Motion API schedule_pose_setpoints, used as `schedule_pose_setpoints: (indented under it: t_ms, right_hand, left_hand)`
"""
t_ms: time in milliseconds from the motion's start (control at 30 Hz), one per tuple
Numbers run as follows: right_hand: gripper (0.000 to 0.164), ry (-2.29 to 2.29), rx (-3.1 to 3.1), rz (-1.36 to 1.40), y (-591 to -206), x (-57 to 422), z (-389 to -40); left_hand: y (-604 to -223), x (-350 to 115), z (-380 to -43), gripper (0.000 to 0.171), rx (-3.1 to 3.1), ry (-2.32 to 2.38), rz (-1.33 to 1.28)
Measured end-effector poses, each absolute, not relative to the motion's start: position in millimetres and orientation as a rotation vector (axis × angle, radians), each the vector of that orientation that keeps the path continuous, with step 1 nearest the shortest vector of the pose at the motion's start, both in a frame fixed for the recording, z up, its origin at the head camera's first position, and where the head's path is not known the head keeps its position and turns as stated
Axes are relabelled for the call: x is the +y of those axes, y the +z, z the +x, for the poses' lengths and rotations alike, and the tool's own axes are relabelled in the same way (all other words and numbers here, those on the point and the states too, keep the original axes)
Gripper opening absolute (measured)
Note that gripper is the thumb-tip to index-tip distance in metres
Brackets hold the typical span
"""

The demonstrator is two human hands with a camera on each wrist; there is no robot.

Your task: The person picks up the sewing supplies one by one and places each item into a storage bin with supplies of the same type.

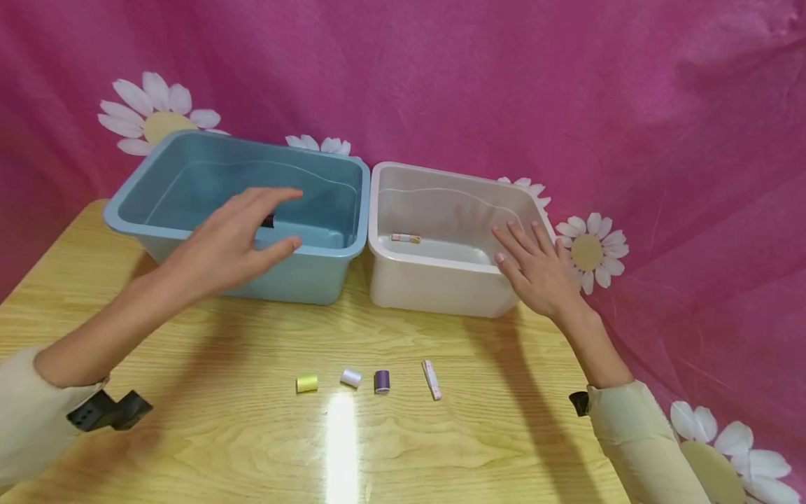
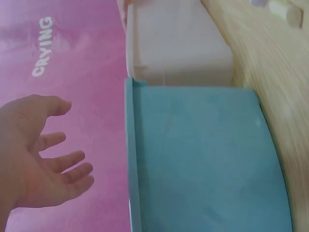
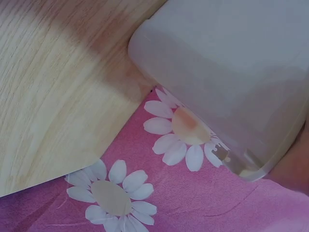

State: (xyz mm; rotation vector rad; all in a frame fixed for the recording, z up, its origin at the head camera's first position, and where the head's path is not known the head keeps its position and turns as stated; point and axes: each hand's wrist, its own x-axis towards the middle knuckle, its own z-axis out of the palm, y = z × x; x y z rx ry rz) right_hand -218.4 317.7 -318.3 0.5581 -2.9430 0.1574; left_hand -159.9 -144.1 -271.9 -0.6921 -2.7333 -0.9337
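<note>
My left hand (image 1: 217,245) is over the front rim of the blue bin (image 1: 252,280), fingers extended and thumb apart, holding nothing. A small dark item (image 1: 269,221) shows inside that bin, partly hidden behind the hand. My right hand (image 1: 538,273) has its fingers spread over the right front corner of the white bin (image 1: 441,287). Inside the white bin lies a small pale strip with coloured marks (image 1: 406,239). On the table in front are a yellow thread spool (image 1: 306,383), a white spool (image 1: 351,378), a purple spool (image 1: 382,381) and a slim white strip (image 1: 432,380).
The two bins stand side by side on the wooden table (image 1: 252,441), against a pink cloth (image 1: 441,84) with white daisies. Light glares on the tabletop near the spools. The table's edge (image 3: 116,135) runs close by the white bin in the right wrist view.
</note>
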Motion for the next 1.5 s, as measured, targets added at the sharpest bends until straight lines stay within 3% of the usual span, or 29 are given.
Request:
schedule_pose_setpoints:
  t_ms: [433,1500]
  right_hand:
    - [0.056,0.110,-2.884,0.606,-325,321,-218]
    - [0.053,0.069,-2.749,0.788,-331,327,-217]
  left_hand:
    - [-282,-132,-140,0.039,-2.615,-1.122,-0.920]
    - [-368,-125,-118,0.036,-2.867,-1.272,-0.935]
